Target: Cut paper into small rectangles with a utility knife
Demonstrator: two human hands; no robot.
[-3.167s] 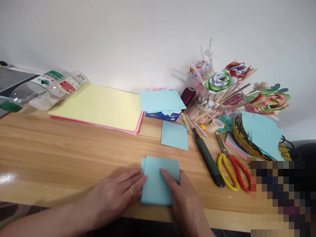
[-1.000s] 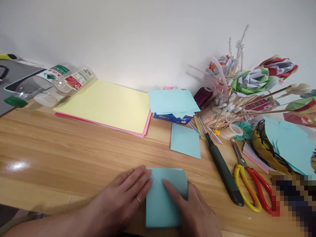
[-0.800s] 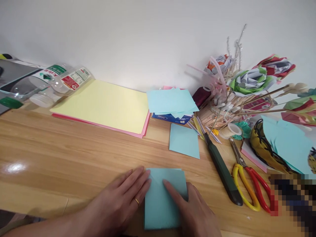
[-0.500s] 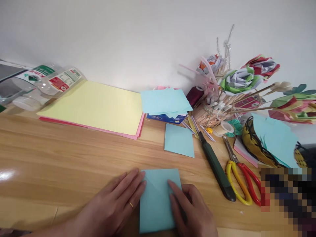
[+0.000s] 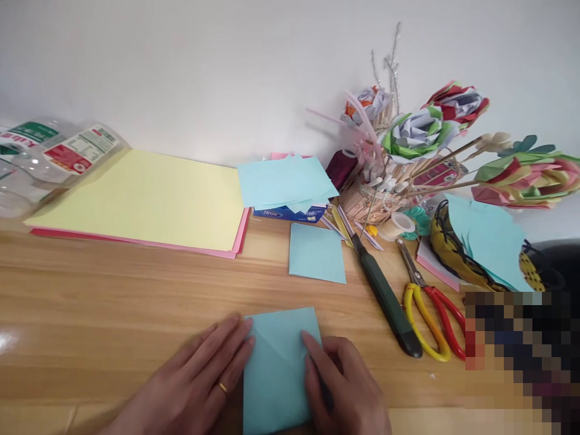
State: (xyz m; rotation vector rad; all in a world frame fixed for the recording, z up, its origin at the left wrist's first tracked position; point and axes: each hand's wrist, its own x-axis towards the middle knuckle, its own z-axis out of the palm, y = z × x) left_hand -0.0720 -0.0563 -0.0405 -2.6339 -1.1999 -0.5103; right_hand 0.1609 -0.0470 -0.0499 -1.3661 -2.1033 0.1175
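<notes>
A folded light-blue paper square (image 5: 276, 368) lies on the wooden table in front of me, with a faint diagonal crease. My left hand (image 5: 203, 368) rests at its left edge, fingers stretched out and tips on the paper, a gold ring on one finger; its thumb is hidden. At the right edge is my right hand (image 5: 342, 383), index finger and thumb touching the paper, the other fingers curled in. A dark shape shows under that hand, but I cannot make it out. Just beyond lies a second folded blue paper square (image 5: 317, 252).
Right of the paper lie a dark green utility knife (image 5: 387, 302) and red-and-yellow scissors (image 5: 428, 302). Yellow sheets (image 5: 149, 199), blue sheets (image 5: 285, 181) and a basket of paper (image 5: 484, 241) stand behind, with paper flowers (image 5: 421, 133) and plastic bottles (image 5: 67, 151) by the wall.
The whole view has shifted, so most things appear further left. Both hands stay at the paper's edges, with the right index fingertip still on it.
</notes>
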